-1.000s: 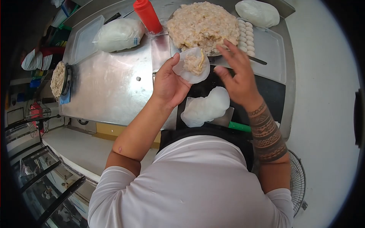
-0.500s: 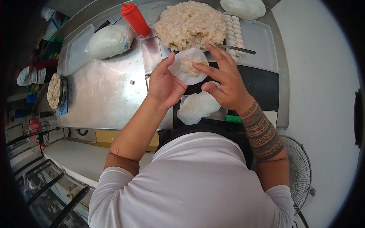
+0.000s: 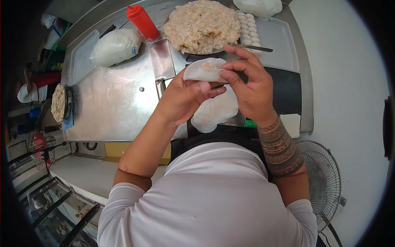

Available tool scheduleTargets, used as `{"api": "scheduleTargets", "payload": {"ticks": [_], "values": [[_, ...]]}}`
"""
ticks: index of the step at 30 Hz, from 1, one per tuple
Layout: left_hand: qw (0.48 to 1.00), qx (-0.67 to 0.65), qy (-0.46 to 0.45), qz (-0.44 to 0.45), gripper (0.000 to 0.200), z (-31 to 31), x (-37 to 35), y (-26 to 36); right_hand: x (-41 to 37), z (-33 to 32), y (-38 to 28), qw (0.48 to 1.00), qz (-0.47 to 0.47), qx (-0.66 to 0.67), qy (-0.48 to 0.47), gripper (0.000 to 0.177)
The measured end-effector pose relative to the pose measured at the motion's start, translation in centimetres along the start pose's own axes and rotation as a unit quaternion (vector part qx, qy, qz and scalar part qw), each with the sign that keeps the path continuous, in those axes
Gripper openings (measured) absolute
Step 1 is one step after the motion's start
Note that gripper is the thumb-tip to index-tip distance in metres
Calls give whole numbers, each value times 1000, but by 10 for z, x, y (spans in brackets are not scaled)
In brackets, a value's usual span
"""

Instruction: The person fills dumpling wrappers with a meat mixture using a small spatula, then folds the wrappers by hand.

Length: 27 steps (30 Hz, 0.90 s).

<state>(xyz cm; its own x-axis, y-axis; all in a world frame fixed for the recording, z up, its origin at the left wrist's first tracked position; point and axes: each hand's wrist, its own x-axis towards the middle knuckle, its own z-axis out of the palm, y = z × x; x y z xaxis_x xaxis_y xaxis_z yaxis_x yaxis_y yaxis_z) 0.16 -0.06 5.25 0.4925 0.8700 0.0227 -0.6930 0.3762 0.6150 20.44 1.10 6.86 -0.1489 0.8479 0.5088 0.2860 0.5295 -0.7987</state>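
Observation:
A round white dumpling wrapper (image 3: 202, 74) is partly folded over a small lump of pale filling (image 3: 210, 65). My left hand (image 3: 181, 96) holds it from the left and below, thumb and fingers around its edge. On its right edge, the thumb and index finger of my right hand (image 3: 251, 84) pinch the wrapper. Just below the hands lies a stack of white wrappers (image 3: 214, 111), partly hidden by my right hand. Beyond them is a large heaped mound of pale chopped filling (image 3: 201, 26). A flat metal spatula (image 3: 257, 48) rests at its right front edge.
A tray of several finished dumplings (image 3: 247, 29) stands right of the mound. A red squeeze bottle (image 3: 142, 22) and a wrapped white bag (image 3: 116, 47) are at the back left. Another filling bowl (image 3: 58, 103) sits at the left edge. A fan (image 3: 323, 181) stands at lower right.
The wrapper was open and flat on my left hand, with my right fingers on the filling. Now its near side is folded up, and my right fingers pinch its right edge.

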Motion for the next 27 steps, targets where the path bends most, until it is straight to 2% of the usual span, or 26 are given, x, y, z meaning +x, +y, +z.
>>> {"api": "scheduleTargets", "payload": {"ticks": [1,3,4,6,7,9,10,12,14,16,18,20,22,23,25,26,27], "values": [[1000,0,-1,-3,52,1,-1,1,1,0,-5,1000,1,-1,2,15],[983,170,73,19,62,5,-2,7,2,4,-19,986,37,160,-16,20],[982,172,72,18,62,9,-3,8,1,4,-28,986,35,161,-14,20],[986,118,75,86,81,20,-6,8,-4,5,-45,976,34,209,60,26],[986,119,74,86,81,22,-7,9,-8,3,-46,975,32,209,61,26],[994,31,44,95,74,28,-11,8,-17,-5,-44,969,85,230,22,35],[994,29,64,79,79,34,-14,9,-19,-8,-43,969,86,229,24,35],[995,26,48,85,80,32,-15,3,-23,-12,-43,969,110,223,-1,34],[995,24,33,95,81,34,-16,1,-20,-14,-45,976,78,205,2,30],[992,75,66,83,94,40,-17,1,-16,-14,-50,981,45,187,3,26],[990,98,75,73,93,46,-17,4,-14,-11,-57,970,64,230,54,14],[987,120,86,63,93,47,-18,4,-14,-15,-51,978,52,196,36,13],[980,181,55,64,68,44,-20,4,-15,-21,-47,986,39,164,18,13],[980,181,57,64,68,45,-21,7,-14,-24,-46,990,22,135,16,13],[955,288,39,54,58,51,-21,14,-14,-26,-45,994,6,106,14,13],[955,288,40,54,58,54,-19,15,-13,-26,-44,993,-8,116,20,13],[940,327,6,92,64,55,-14,17,-12,-26,-43,992,-22,125,26,14]]}}
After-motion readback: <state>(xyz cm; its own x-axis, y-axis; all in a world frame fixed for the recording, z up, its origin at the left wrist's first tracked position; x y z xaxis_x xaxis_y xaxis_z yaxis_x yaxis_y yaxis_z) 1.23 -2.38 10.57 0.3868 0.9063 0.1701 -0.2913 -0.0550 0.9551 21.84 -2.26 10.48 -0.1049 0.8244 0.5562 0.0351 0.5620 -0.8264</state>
